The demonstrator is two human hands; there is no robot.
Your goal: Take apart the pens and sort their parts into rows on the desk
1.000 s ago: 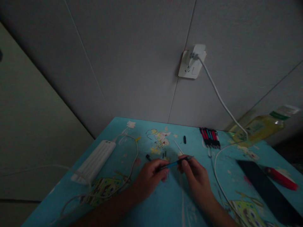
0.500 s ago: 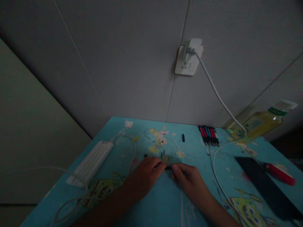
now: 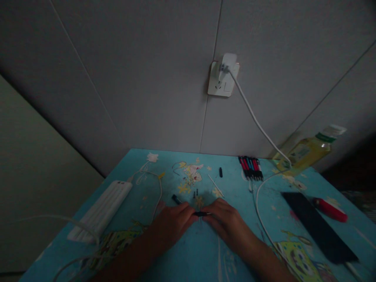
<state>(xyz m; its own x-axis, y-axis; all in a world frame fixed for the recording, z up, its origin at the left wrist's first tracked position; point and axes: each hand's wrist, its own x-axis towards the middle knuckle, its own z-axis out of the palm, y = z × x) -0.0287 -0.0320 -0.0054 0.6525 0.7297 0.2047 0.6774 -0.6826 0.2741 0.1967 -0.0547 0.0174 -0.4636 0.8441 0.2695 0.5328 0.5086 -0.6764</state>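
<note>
Near the front middle of the table, both hands meet at a short black pen part (image 3: 201, 214). My left hand (image 3: 175, 220) is closed on its left end, fingers pinched. My right hand (image 3: 225, 220) pinches the other end, where a lighter tip shows. Much of the part is hidden by the fingers. Just behind my left hand lies a dark tube-like piece (image 3: 176, 199), partly covered. Beyond the hands are two tiny dark pieces (image 3: 195, 193), a thin white stick (image 3: 216, 185) like a pen refill and a small black cap-like piece (image 3: 221, 172).
A row of several pens (image 3: 251, 168) lies at the back right, near a yellow-liquid bottle (image 3: 308, 152). At right are a dark flat strip (image 3: 319, 225) and a red-handled object (image 3: 330, 210). A white power strip (image 3: 101, 211) lies left; a white cable (image 3: 249, 109) hangs from the wall socket.
The view has shifted slightly. My hands have drawn together around the pen part, with my right fingers now over its right end. More of the dark piece behind my left hand shows.
</note>
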